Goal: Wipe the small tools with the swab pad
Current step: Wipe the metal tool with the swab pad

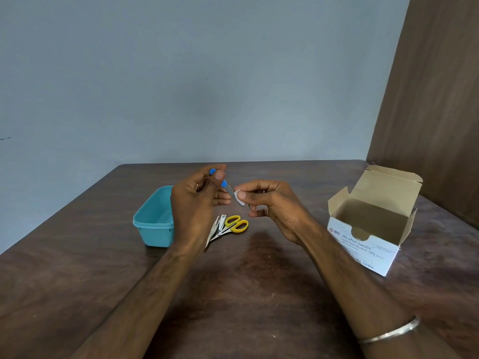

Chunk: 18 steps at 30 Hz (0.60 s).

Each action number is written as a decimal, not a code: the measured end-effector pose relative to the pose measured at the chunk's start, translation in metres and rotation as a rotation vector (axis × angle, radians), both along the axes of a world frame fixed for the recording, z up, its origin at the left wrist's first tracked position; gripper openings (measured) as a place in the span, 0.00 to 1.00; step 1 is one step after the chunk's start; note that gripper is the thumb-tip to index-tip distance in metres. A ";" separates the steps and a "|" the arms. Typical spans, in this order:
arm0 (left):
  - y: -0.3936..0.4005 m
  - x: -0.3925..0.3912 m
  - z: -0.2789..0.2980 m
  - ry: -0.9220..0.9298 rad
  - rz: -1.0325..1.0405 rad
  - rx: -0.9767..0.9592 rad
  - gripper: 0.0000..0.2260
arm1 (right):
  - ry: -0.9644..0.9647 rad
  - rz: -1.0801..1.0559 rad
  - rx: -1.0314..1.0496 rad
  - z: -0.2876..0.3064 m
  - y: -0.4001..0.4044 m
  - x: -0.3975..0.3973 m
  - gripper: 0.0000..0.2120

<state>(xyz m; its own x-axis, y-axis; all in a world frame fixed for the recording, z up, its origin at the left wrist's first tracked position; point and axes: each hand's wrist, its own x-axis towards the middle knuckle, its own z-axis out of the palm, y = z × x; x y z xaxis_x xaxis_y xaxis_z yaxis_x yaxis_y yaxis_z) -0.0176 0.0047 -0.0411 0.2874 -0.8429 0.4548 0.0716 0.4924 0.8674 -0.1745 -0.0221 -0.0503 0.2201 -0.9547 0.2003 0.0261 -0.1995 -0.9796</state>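
Head view, one moment, wooden table (259,294) against a grey wall. Item in hand: small blue-handled scissors (225,184), held above the table by the left hand (197,203), fingers and thumb curled round the blue handle loops, metal blades pointing toward the other hand. Swab pad (239,198): small white square, pinched between thumb and forefinger of the right hand (269,206), folded against the blades near their tips; whether it wraps both faces cannot be told. Awaiting or finished, on the table below the hands: yellow-handled scissors (236,224), with a nail clipper (220,226) and another slim metal tool just beside them, touching or overlapping. Teal plastic tub (154,224): left of the tools, contents not visible. Alcohol swab box (368,224): well apart at right, flaps open, interior seemingly bare. Step judged: wiping the blades. Handling note: keep the handles steady, draw the pad from pivot toward tip and away from the cutting edge, turn the scissors to reach the far face, and keep the fingertips behind the pad, since the points are sharp.
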 end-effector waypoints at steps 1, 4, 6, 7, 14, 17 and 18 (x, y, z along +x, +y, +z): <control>0.000 0.000 0.001 0.014 0.004 -0.003 0.07 | 0.003 0.000 0.002 0.000 0.000 0.000 0.05; 0.000 0.001 0.002 0.024 0.010 0.003 0.06 | 0.005 0.000 0.009 -0.001 0.000 -0.001 0.06; -0.001 0.001 0.002 0.046 0.004 0.008 0.06 | -0.005 0.011 0.019 -0.001 0.000 -0.002 0.06; -0.001 0.001 0.002 0.055 0.005 0.010 0.06 | -0.013 0.023 0.022 0.000 0.000 -0.002 0.05; 0.001 0.000 0.006 0.083 -0.083 0.038 0.08 | -0.136 0.090 0.119 0.000 -0.002 -0.004 0.06; 0.001 -0.001 0.006 0.082 -0.075 0.026 0.05 | -0.162 0.098 0.146 0.000 -0.001 -0.003 0.05; 0.001 0.000 0.005 0.081 -0.053 0.023 0.05 | -0.173 0.081 0.140 0.000 -0.001 -0.003 0.05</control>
<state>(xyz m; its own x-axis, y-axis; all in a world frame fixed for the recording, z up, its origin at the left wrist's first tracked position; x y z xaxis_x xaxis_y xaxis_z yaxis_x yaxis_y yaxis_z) -0.0178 0.0053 -0.0359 0.2776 -0.8677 0.4122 0.1674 0.4662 0.8687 -0.1772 -0.0235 -0.0499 0.2709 -0.9565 0.1082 0.2059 -0.0522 -0.9772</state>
